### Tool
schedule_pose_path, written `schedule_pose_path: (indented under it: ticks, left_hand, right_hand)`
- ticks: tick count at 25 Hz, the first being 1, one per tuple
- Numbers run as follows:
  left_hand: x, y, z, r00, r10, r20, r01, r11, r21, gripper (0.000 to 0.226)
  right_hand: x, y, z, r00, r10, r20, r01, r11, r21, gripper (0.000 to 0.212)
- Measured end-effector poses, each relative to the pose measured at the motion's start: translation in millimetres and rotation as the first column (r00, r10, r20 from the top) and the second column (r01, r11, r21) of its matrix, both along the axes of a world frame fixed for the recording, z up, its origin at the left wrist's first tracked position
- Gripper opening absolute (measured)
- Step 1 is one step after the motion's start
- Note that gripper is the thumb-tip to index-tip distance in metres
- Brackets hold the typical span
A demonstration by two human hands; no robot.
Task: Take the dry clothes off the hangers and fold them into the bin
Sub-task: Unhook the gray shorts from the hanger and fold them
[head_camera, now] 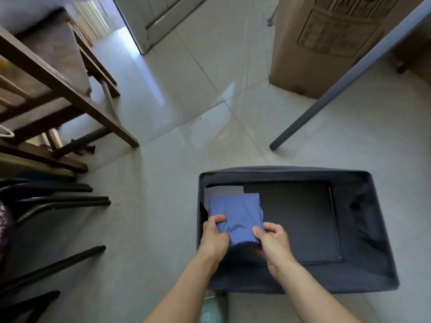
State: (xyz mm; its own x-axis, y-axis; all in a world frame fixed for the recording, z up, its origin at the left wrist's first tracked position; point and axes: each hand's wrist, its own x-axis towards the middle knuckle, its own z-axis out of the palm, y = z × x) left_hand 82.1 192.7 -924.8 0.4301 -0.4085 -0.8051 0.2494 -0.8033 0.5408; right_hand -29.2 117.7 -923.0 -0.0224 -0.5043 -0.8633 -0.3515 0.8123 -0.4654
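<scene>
A folded blue garment (235, 215) is inside the dark fabric bin (363, 283) on the floor, at the bin's left end. My left hand (213, 236) grips its left near corner, thumb on top. My right hand (271, 238) pinches its right near edge. A folded light grey piece (222, 191) lies partly under the blue garment, against the bin's far left wall. The bin's dark bottom panel (300, 220) is bare to the right. No hanger is held by either hand.
Wooden furniture legs (70, 94) stand at the left. Black rack bars (63, 201) lie low at the left. A grey pole (349, 73) slants at the upper right before a cardboard box (310, 50). Pale tiled floor (163, 159) surrounds the bin.
</scene>
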Motion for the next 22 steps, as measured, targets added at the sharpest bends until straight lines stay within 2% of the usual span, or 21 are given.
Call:
schedule_pose_path:
  ticks: [3,5,7,9,13,17,22]
  left_hand:
    - [4,-11,-26,0.991,-0.047,0.129,0.044,0.999,0.030,0.053]
    - [7,-13,-47,0.977,-0.095,0.190,0.082,0.994,0.077,0.056]
    - [11,-11,-64,0.982,-0.127,0.140,0.105,0.982,0.155,0.062]
    - [13,-8,-74,0.985,-0.168,0.026,0.158,0.963,0.216,0.065]
    - [13,-14,-45,0.970,-0.241,0.042,0.231,0.959,0.162,0.063]
    - [9,-31,33,0.996,-0.022,-0.091,0.024,0.999,0.031,0.053]
    - [8,-47,135,0.950,0.216,-0.227,-0.235,0.970,-0.063,0.033]
  right_hand:
    - [13,-1,-32,1.000,0.021,0.009,-0.021,1.000,-0.011,0.024]
    - [20,-3,-52,0.993,0.122,0.012,-0.121,0.992,-0.033,0.031]
    - [25,-4,-59,0.926,0.378,-0.022,-0.377,0.926,0.016,0.049]
    - [29,-3,-55,0.860,0.511,-0.011,-0.509,0.858,0.073,0.061]
    - [27,-6,-23,0.890,0.456,-0.016,-0.456,0.890,0.001,0.058]
    - [32,-12,40,0.954,0.299,0.004,-0.298,0.952,-0.065,0.043]
    - [41,-21,155,0.974,0.203,0.097,-0.190,0.974,-0.128,0.031]
